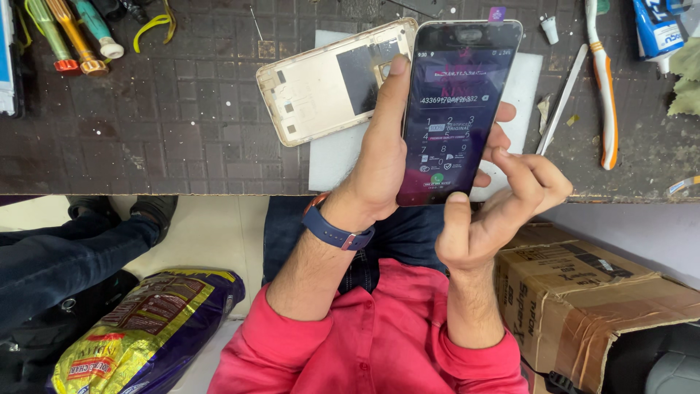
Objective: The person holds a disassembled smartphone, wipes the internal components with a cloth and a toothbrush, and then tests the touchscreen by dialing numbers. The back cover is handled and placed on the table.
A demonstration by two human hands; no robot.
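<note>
My left hand [383, 160] grips a black smartphone [456, 109] upright above the workbench edge, fingers wrapped round its sides. Its lit screen shows a dial pad. My right hand [499, 211] rests against the phone's lower right corner, thumb near the bottom of the screen, fingers curled. A blue wristband [335, 230] sits on my left wrist. Behind the phone, a pale gold phone back shell [328, 80] lies inner side up on a white mat [332, 157].
Dark tiled workbench [182, 124] holds screwdrivers [69, 36] at far left, metal tweezers [561, 98], an orange-white toothbrush [605, 87] and a blue tube [656, 29] at right. Below: cardboard box [583, 292], yellow-purple bag [138, 328], another person's leg [65, 255].
</note>
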